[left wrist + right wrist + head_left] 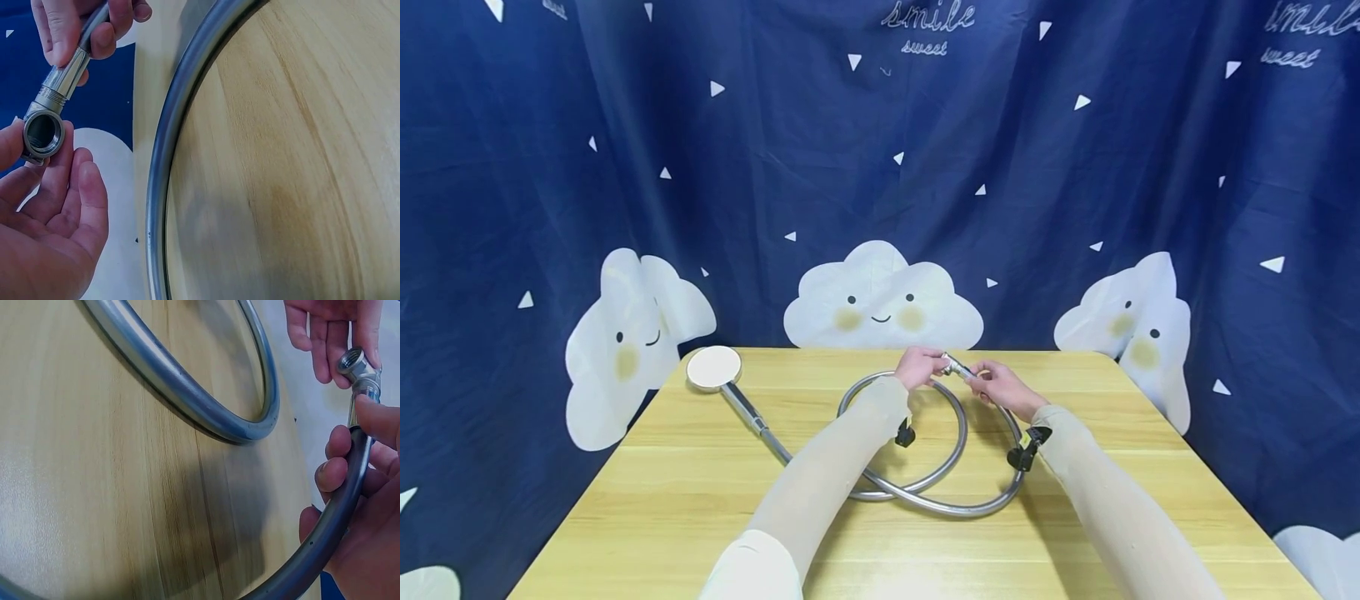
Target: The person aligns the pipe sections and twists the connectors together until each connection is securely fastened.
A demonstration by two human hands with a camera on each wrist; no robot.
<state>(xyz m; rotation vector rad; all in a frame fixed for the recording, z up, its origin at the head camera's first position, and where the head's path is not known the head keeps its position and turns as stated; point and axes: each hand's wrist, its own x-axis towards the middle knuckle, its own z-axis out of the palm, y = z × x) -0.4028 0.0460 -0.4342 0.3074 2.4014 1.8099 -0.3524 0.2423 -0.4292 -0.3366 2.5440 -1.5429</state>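
Observation:
Between finger and thumb, my left hand [917,367] pinches a small metal threaded fitting [31,122] with a round open port. My right hand [1006,390] grips the end of a grey metal shower hose [340,503], fingers curled around its silver connector [67,76]. The connector meets the fitting at a ring of thread, part of which shows in the left wrist view. Both are held up above the far part of the table. From there the hose loops across the wood to a shower head [714,369] at the far left, lying face up.
The hose loop [961,433] lies under and between my forearms, crossing itself near the middle of the wooden table [647,508]. Behind the table's far edge hangs a dark blue curtain [820,133] with white clouds. Wrist cameras [1028,450] sit close above the hose.

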